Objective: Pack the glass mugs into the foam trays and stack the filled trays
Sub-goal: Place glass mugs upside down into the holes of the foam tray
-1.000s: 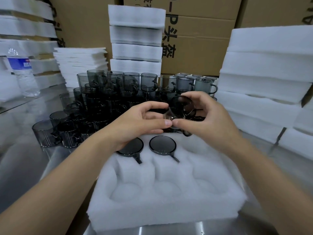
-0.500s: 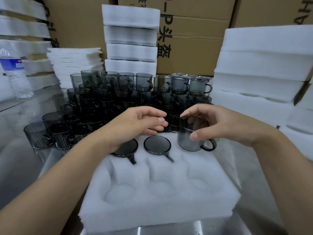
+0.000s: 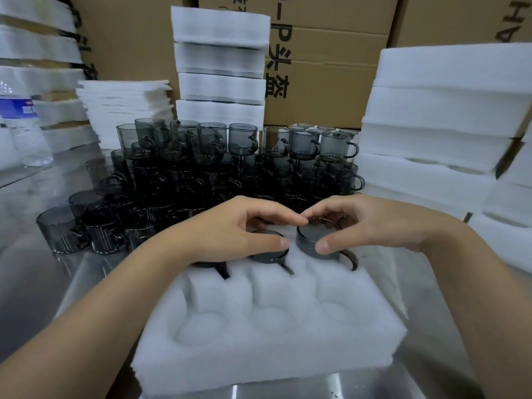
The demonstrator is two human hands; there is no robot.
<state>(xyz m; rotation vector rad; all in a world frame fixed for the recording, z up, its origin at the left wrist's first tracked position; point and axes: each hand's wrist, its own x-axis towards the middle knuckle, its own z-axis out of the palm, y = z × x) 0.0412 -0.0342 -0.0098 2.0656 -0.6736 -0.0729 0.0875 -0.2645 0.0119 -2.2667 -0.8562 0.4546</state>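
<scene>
A white foam tray [image 3: 259, 326] with six round pockets lies on the steel table in front of me. Its back row holds grey glass mugs, base up. The left mug [image 3: 223, 272] is mostly hidden under my left hand [image 3: 230, 231]. My left hand's loosely curled fingers arch over the middle mug [image 3: 267, 256], with the thumb lying across its base. My right hand [image 3: 374, 223] grips the third mug [image 3: 312, 240] between thumb and fingers in the back right pocket, its handle pointing toward me. The three front pockets hold nothing.
Several loose grey mugs [image 3: 201, 168] stand stacked right behind the tray. Foam tray stacks rise at the right [image 3: 431, 125] and back centre [image 3: 220, 67], with thin foam sheets [image 3: 126, 110] and a water bottle [image 3: 23, 125] at the left. Cardboard boxes [image 3: 331, 67] line the back.
My right hand carried the mug from the air down into the back right pocket. My left hand let go of it and dropped over the middle mug.
</scene>
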